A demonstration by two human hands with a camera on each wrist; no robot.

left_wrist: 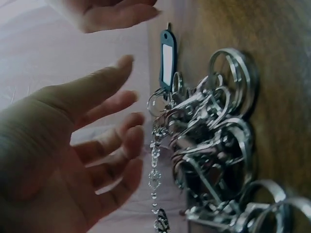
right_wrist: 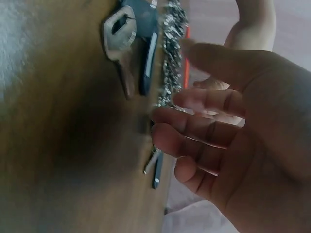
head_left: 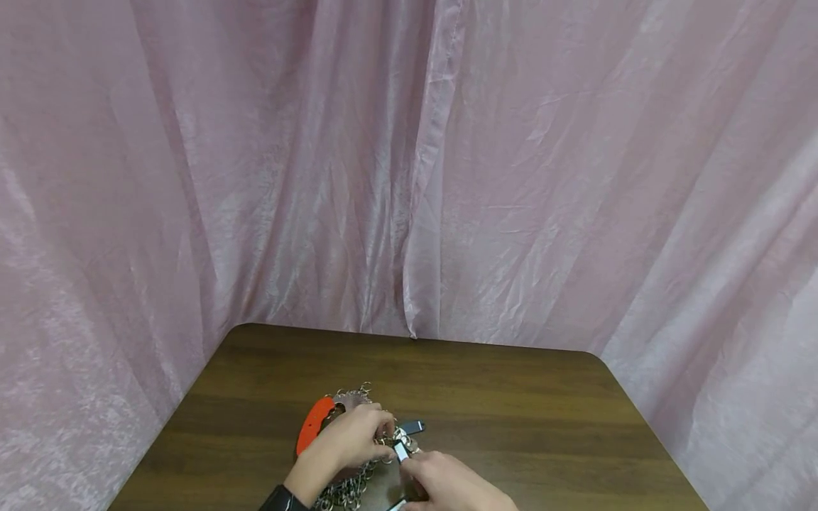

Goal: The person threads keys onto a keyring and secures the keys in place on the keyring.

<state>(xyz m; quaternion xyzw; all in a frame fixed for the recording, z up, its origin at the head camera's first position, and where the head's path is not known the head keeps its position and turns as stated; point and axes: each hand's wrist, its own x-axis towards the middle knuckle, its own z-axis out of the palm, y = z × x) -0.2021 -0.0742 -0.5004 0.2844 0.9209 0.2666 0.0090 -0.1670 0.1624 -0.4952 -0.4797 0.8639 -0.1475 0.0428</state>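
Silvery metal makes up the tangle of key rings and chains [head_left: 348, 492] on the brown wood-grain table [head_left: 575, 426], left of the tabletop's middle and well in from its far edge. Up close it is shiny and jumbled: round split rings [left_wrist: 252, 82] overlap, some on edge, with metal clasps [left_wrist: 221, 148] caught among them and a thin linked chain [left_wrist: 154, 179] along one side. Toward the table's left edge, a curved bright orange piece [head_left: 313, 424] borders the tangle, partly covered.

The left hand [head_left: 350, 438] is over the tangle, thumb and fingers spread and gently bent, nothing visible between them. The right hand [head_left: 450, 482] has its thumb well away from loosely bent fingers, with no hold on anything to be seen.

Between the hands is a black-framed key tag [head_left: 401, 451] with a white label; whether the right fingertips touch it I cannot tell. A dark blue-grey tag [head_left: 413, 427] lies beyond it, toward the far edge. The right wrist view shows a silver key [right_wrist: 119, 39] with a broad, slotted head, and a smaller toothed key [right_wrist: 151, 161]. A pink curtain [head_left: 543, 177] hangs behind the table's rounded far corners.
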